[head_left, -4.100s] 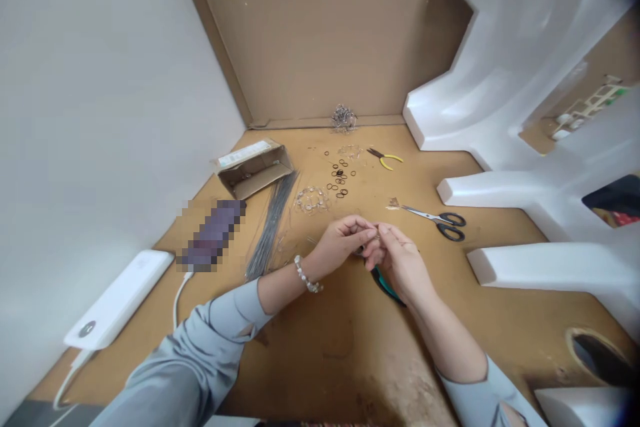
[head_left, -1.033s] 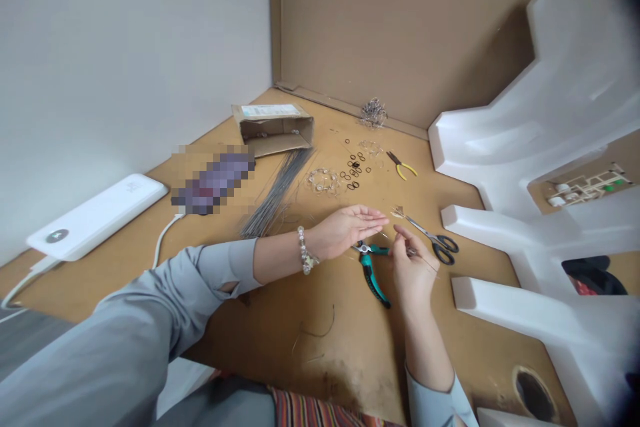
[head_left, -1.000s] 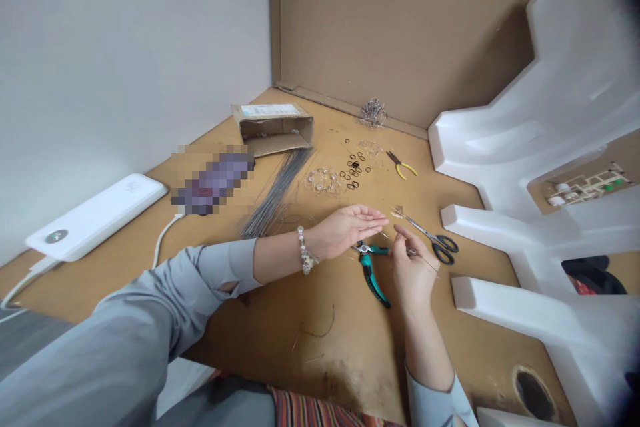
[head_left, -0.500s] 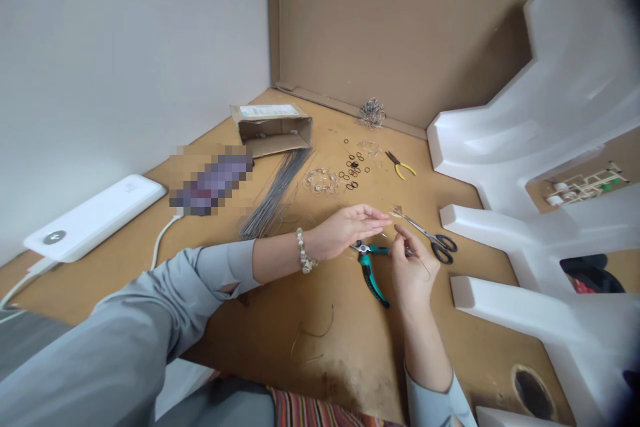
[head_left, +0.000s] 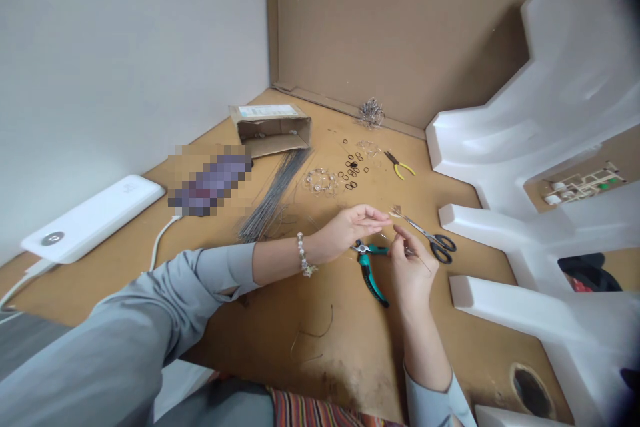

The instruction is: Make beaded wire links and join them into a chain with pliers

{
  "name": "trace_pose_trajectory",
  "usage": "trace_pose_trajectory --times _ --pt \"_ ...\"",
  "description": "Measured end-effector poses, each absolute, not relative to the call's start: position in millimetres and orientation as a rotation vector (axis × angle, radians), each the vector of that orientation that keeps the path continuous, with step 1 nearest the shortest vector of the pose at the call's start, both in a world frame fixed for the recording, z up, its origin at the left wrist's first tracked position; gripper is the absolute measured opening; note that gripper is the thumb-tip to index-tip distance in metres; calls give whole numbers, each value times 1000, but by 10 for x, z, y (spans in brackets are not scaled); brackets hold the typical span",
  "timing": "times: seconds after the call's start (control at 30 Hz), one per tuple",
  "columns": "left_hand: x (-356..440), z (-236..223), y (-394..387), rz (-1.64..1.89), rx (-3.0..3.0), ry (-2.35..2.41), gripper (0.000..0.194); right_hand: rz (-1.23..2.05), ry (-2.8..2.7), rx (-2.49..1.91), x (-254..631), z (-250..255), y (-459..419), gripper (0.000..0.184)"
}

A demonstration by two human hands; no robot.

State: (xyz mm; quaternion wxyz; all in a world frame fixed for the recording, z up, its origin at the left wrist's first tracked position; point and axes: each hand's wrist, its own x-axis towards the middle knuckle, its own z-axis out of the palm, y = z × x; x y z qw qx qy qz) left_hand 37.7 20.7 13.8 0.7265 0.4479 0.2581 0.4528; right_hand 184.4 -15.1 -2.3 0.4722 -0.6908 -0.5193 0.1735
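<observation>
My left hand is stretched out toward the right, its fingers straight and close together; I see nothing held in it. Facing it a small gap away is my right hand, closed on a thin wire that sticks out across the back of the hand. What lies inside its fingers is mostly hidden. Below and between the hands, green-and-black pliers rest on the table. Scissors with black handles lie just beyond my right hand. Past my left wrist is a bundle of straight grey wires.
Small black rings, a clear beaded ring, yellow-handled pliers and a wire tangle lie farther back. An open cardboard box, a pixelated phone and a white power bank are left. White moulded foam stands right.
From four seconds ago, the hands have parted and the left fingers have straightened; the view has turned, and the green-handled pliers show more fully. Over the last second the hands barely move.
</observation>
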Motion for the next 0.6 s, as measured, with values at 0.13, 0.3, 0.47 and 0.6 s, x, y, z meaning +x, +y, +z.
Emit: trace_pose_trajectory --times 0.13,0.3,0.47,0.6 --pt "396 117 177 1071 1114 578 14 773 -1117 -1632 1787 20 -150 31" --pt "401 149 121 1059 1095 501 26 1228 -987 -1267 1754 22 -135 22" --pt "399 144 103 1053 1168 403 43 1523 -800 -1017 1746 -13 -105 14" --pt "379 125 152 1170 1378 686 37 1656 -704 -928 1723 4 -94 20"
